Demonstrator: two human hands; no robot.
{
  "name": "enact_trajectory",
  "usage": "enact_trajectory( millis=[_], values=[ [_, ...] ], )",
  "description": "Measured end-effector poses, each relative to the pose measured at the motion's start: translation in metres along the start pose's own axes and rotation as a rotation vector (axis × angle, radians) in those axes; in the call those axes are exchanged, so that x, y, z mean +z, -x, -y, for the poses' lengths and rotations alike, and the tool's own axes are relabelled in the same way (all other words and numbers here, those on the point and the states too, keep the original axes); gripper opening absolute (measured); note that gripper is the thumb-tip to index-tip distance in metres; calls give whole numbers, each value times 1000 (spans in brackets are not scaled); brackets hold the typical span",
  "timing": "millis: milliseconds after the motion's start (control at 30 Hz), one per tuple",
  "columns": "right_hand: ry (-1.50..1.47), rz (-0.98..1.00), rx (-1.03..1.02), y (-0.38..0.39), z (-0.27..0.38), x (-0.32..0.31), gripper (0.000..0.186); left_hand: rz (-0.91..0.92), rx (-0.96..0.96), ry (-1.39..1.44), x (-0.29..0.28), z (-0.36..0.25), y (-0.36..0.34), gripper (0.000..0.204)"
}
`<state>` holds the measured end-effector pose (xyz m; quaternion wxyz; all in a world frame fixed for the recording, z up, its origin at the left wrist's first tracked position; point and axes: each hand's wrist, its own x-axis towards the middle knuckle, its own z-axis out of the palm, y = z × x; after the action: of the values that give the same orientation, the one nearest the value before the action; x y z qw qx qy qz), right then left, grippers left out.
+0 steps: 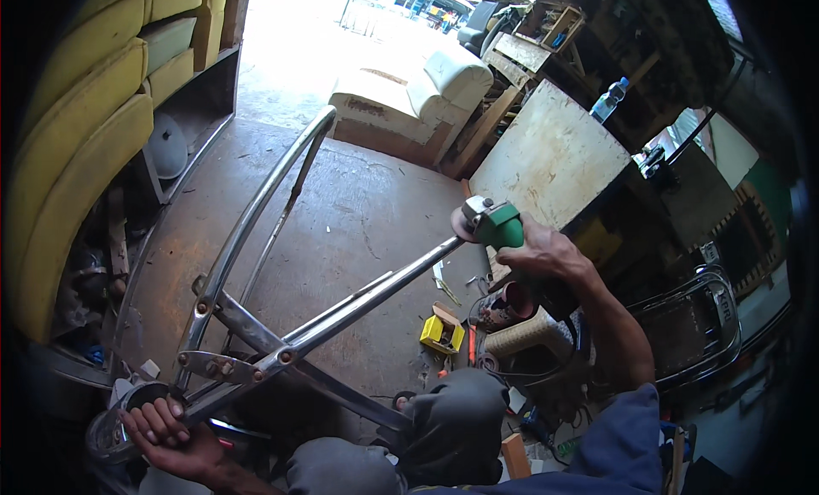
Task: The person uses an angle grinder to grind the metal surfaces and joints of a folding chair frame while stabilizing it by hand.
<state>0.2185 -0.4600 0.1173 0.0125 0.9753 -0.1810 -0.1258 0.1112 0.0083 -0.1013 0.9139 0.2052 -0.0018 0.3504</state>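
Observation:
My right hand (553,254) is wrapped round a green angle grinder (502,227). The grinder's round disc (461,225) is at the far end of a chrome tube, and I cannot tell whether it touches the metal. That tube belongs to a folding metal frame (363,301) with bolted flat joints, lying slanted across my knees and in front of me. At the lower left, my left hand (175,442) is closed round the frame's near end, fingers curled over it.
A yellow carton (442,331) lies on the brown floor (367,205), near a woven stool (529,340). Yellow cushions (94,111) are stacked at left. A worn sofa (392,103) stands at the back, a board (550,154) with a water bottle (609,100) at right.

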Motion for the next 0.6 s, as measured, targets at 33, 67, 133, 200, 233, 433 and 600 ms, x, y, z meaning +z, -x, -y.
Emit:
enact_trajectory(
  millis=[33, 67, 133, 200, 233, 433, 600],
  values=[
    [-20, 22, -60, -2, 4, 2, 84, -3, 14, -8, -1, -2, 0, 45],
    [-39, 45, -119, -1, 9, 4, 84, -6, 27, -16, -1, -3, 0, 44],
    [-113, 123, -237, 10, 26, 2, 83, -4, 29, -14, -3, -5, -1, 43],
    [13, 134, -267, 9, 42, -3, 81, 16, 28, -11, -5, -8, -1, 42],
    [79, 143, -267, 11, 46, -6, 81, 7, 27, -13, -5, -8, -1, 42],
    [317, 63, -86, -11, 56, -30, 78, 122, 19, 5, -8, -1, -2, 40],
    [246, 184, -223, -4, 81, -37, 77, 203, 30, 11, -13, -2, -4, 39]
  ],
)
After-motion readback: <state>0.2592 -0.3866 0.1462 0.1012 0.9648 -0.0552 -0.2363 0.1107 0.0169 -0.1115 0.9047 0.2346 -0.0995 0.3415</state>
